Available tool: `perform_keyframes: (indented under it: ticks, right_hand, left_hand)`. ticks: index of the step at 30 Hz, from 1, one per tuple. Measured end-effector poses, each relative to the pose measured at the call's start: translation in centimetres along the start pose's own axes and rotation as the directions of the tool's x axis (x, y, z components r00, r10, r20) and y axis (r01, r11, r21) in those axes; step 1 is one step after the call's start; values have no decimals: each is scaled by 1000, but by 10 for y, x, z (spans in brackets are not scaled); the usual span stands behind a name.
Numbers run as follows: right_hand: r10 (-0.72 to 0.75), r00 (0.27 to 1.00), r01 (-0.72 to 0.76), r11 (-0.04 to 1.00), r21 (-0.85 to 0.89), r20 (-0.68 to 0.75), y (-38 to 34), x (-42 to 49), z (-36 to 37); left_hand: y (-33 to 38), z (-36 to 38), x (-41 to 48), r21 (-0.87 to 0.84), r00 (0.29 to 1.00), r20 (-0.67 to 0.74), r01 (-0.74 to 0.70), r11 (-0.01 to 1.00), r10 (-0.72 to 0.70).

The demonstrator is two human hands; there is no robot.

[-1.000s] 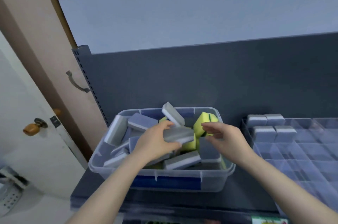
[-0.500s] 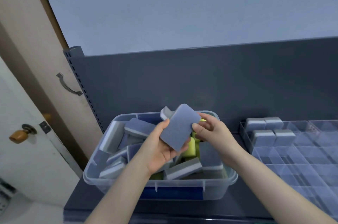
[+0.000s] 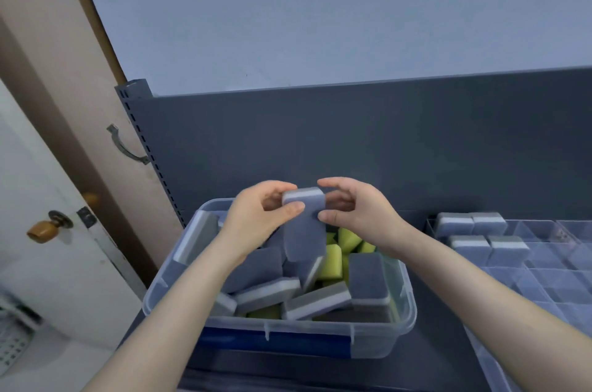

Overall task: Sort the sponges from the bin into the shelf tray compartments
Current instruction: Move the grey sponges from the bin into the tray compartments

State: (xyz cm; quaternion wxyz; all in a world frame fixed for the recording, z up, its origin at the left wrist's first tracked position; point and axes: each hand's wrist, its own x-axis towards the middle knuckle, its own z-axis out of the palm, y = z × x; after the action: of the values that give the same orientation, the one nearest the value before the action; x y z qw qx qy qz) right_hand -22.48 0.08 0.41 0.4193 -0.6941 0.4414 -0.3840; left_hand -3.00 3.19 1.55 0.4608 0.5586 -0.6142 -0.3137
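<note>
A grey sponge (image 3: 303,225) with a white layer hangs upright above the clear plastic bin (image 3: 320,337). My left hand (image 3: 259,218) pinches its upper left edge and my right hand (image 3: 355,215) pinches its upper right edge. The bin holds several grey-and-white sponges (image 3: 315,300) and yellow-green ones (image 3: 333,260). To the right lies the clear shelf tray (image 3: 544,266) with its grid of compartments; several grey sponges (image 3: 471,225) stand in its far-left cells.
The dark grey shelf back panel (image 3: 384,148) rises right behind the bin. A perforated shelf upright (image 3: 144,148) stands at the left, with a wooden door frame and a white door with a brass knob (image 3: 41,228) beyond it.
The grey sponge has come up out of the bin and turned upright. My right hand, which was only beside it, now grips it together with my left hand.
</note>
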Motion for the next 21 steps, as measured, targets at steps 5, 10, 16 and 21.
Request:
perform_keyframes:
  ticks: [5,10,16,21]
  right_hand:
    - [20,1000,-22,990,-138,-11,13,-1,-6]
    - [36,993,-1,954,-299,112,30,1,19]
    - [-2,970,114,885,-451,242,37,12,60]
    - [3,957,178,784,-595,291,35,24,89]
  left_hand:
    - [-12,-31,5,-61,955,-296,-4,998,-14]
    - [-29,-49,0,73,929,-371,27,997,1]
    - [-42,-67,-13,174,908,-418,69,982,10]
    - [-49,-78,-19,170,902,-432,75,983,6]
